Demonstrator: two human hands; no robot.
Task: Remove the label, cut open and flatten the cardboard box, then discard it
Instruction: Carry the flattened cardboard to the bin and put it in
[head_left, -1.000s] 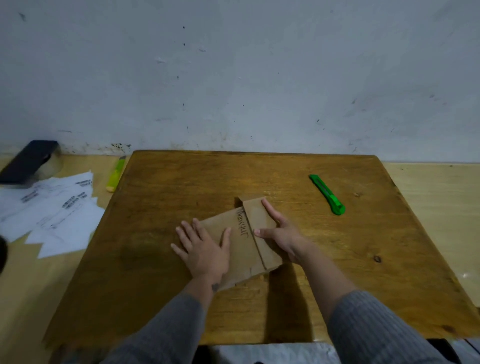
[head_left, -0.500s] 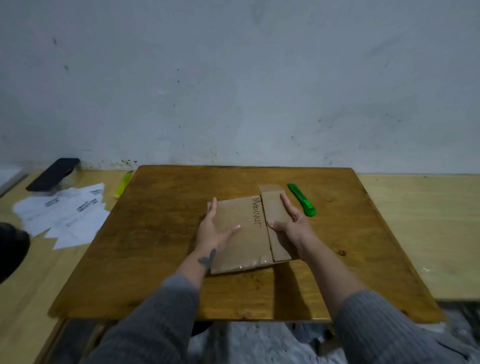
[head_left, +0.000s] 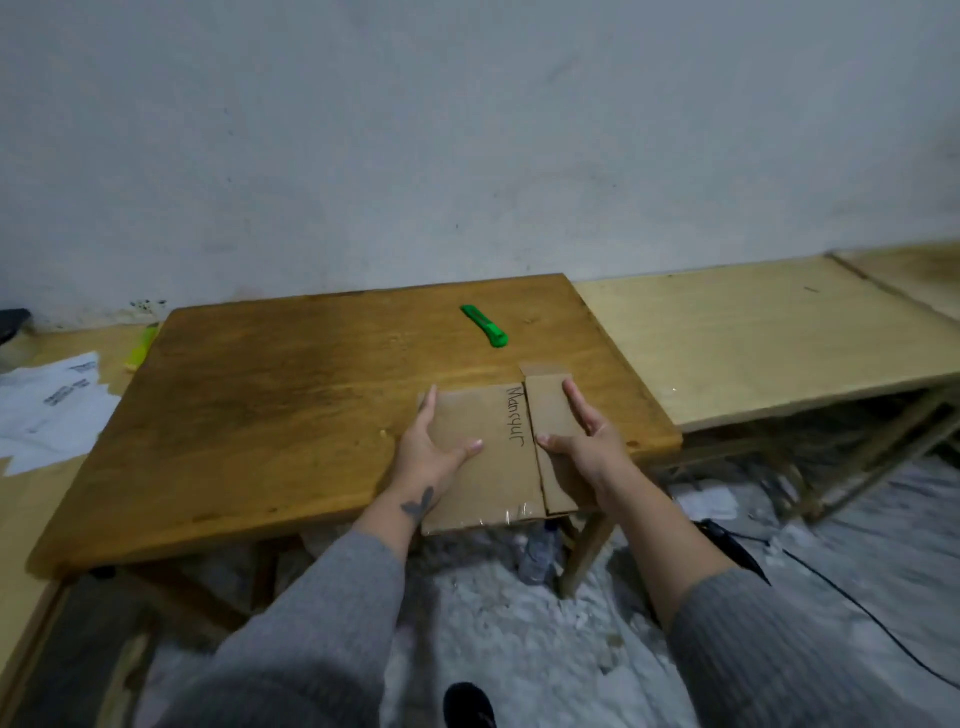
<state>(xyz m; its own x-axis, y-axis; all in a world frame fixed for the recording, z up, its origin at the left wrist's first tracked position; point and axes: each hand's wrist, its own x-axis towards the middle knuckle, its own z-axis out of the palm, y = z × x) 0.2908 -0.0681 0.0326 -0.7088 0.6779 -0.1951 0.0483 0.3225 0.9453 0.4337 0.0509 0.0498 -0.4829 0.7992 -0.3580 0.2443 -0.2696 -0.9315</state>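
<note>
- Several white papers (head_left: 49, 402) lie far left on a pale bench, next to one yellow cutter (head_left: 141, 347).
- One brown table (head_left: 270, 405) has lots of bare room on its left side.
- One left hand (head_left: 434, 449) grips the flat cardboard box (head_left: 493, 457) on its left edge, thumb on top.
- One green cutter (head_left: 484, 326) lies behind the box, apart from it.
- One right hand (head_left: 589, 444) holds the box's right flap, thumb on top.
- Near edge of the box sticks out past the table's front edge.
</note>
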